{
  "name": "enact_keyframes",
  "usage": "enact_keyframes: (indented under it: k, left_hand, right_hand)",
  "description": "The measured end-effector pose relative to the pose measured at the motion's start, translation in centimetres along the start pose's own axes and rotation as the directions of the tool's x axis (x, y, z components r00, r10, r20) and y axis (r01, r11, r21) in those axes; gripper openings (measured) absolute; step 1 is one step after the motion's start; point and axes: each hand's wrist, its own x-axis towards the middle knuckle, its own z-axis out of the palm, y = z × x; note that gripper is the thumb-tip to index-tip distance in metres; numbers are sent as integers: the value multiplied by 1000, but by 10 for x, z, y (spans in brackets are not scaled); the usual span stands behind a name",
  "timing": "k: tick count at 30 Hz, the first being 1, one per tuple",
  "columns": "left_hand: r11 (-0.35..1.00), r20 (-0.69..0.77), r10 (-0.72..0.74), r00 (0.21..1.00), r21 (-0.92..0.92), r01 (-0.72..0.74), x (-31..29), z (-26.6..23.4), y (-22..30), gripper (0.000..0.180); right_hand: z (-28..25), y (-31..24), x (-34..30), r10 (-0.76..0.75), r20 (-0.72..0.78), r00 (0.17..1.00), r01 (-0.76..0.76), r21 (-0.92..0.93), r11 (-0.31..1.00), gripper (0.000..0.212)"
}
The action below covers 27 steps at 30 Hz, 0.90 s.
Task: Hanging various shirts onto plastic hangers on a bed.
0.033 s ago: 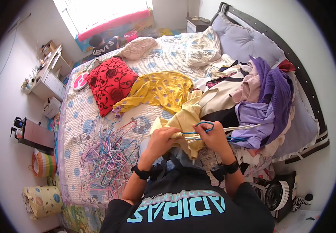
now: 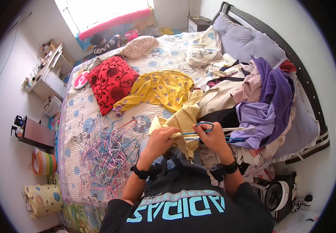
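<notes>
A pale yellow garment (image 2: 180,118) is bunched in front of me, and my left hand (image 2: 162,140) pinches an edge of it. My right hand (image 2: 210,136) is closed on a blue clothes hanger (image 2: 205,123), its hook standing up above the fingers. One end of the hanger reaches to the garment beside my left fingers; the other end sticks out right of my right hand. Whether that left end sits inside the cloth I cannot tell. A whitish cord or strip (image 2: 239,129) runs out to the right above the hanger's end.
On the bed's quilted cover (image 2: 75,128) lie a tangled heap of coloured hangers (image 2: 108,161), a red cushion (image 2: 111,83), a yellow dotted garment (image 2: 160,89) and piled clothes (image 2: 253,112). A person (image 2: 106,43) is beyond the far edge. A fan (image 2: 276,196) stands at the lower right.
The hanger's right end has shifted slightly left, as has the whitish strip's tip. Both hands keep their grip, and the view has tilted a little.
</notes>
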Motion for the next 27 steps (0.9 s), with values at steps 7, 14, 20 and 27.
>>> enact_keyframes:
  k: [7,14,20,27]
  left_hand:
    - [989,23,73,997,126,-76,-5,-40,6,22]
    - [951,100,132,986,268,-154,-3,-41,39,20]
    - [986,95,14,995,165,-30,-6,-22,56,19]
    - [876,-67,0,998,482,32,-24,-63,66,26]
  right_hand:
    - [-34,-12,-14,109,-28,994,-104,124,987,20]
    - [-25,-34,-6,4,8,1000,-6,164,986,16]
    - [37,-23,1,-21,101,995,-9,293,956,24]
    - [40,1,-4,137,114,984,-178,635,752,14]
